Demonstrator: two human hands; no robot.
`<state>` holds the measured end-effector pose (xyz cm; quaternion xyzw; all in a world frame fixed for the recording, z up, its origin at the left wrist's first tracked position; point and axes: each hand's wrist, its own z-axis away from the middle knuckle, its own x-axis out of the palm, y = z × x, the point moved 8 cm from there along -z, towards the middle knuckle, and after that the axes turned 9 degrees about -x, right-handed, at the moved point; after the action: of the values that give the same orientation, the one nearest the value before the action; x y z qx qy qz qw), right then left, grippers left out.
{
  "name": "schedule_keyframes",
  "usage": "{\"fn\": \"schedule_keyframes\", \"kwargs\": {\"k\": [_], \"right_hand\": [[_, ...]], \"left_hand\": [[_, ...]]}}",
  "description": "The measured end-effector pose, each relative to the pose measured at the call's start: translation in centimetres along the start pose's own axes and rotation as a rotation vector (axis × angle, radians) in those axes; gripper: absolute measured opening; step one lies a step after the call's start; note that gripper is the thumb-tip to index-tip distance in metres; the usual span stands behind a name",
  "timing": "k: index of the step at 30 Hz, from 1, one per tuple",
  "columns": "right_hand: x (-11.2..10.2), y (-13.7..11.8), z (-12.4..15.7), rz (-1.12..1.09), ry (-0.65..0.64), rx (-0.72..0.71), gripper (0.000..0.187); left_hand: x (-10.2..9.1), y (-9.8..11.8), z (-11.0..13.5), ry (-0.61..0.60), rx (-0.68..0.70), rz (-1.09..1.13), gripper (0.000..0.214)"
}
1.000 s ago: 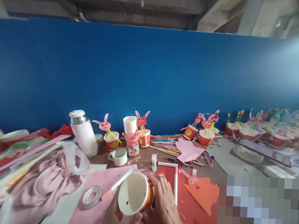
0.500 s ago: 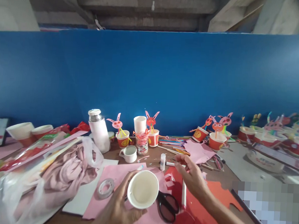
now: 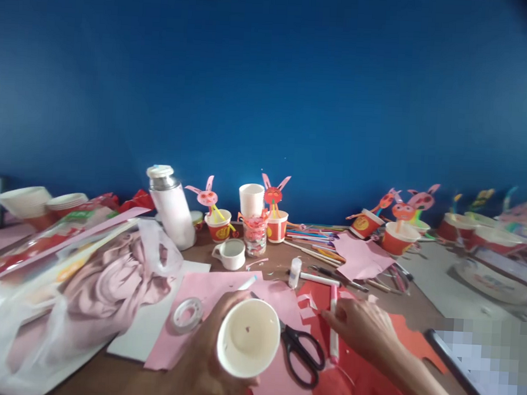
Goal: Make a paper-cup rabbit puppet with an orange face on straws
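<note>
My left hand [image 3: 214, 342] is closed around a white paper cup [image 3: 246, 370], its open mouth tilted toward me. A small dark speck shows on the cup's inner bottom. On the red paper [image 3: 360, 367], my right hand [image 3: 363, 320] has its fingers bent round a pink-and-white marker pen [image 3: 334, 345]; both pen ends show past the fingers. Black-handled scissors [image 3: 306, 356] lie between the two hands, their blades partly behind the cup. Pink paper sheets [image 3: 279, 307] spread under the cup, with a roll of clear tape [image 3: 187, 315] left of my hand.
Behind stand a white flask [image 3: 172, 210], a white mug [image 3: 231, 255], a small glue bottle [image 3: 295, 273] and paper cups with rabbit figures [image 3: 218, 226]. Colored sticks [image 3: 312, 238] lie near the blue wall [image 3: 269, 91]. A plastic bag with pink cloth [image 3: 109, 284] fills the left.
My right hand has come down onto the marker pen, its fingers bending round it. The cup has tilted slightly in my left hand. The view has dipped lower.
</note>
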<state>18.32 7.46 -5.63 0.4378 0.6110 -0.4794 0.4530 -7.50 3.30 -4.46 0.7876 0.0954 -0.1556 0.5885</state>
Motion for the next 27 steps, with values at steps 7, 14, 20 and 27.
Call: {"fn": "schedule_keyframes", "kwargs": {"k": [7, 14, 20, 27], "right_hand": [[-0.5, 0.9, -0.3, 0.038, -0.027, 0.037, 0.034], [-0.3, 1.8, -0.6, 0.073, -0.018, 0.065, 0.034], [0.1, 2.6, -0.8, 0.149, -0.106, 0.111, 0.034], [-1.6, 0.7, 0.2, 0.071, 0.131, 0.021, 0.026]], "left_hand": [[0.5, 4.4, 0.4, -0.099, 0.327, -0.271, 0.068], [0.5, 3.7, 0.2, -0.148, 0.341, -0.303, 0.063], [-0.8, 0.5, 0.2, 0.0, -0.086, 0.045, 0.066], [-4.9, -2.2, 1.2, 0.297, -0.406, 0.21, 0.074]]}}
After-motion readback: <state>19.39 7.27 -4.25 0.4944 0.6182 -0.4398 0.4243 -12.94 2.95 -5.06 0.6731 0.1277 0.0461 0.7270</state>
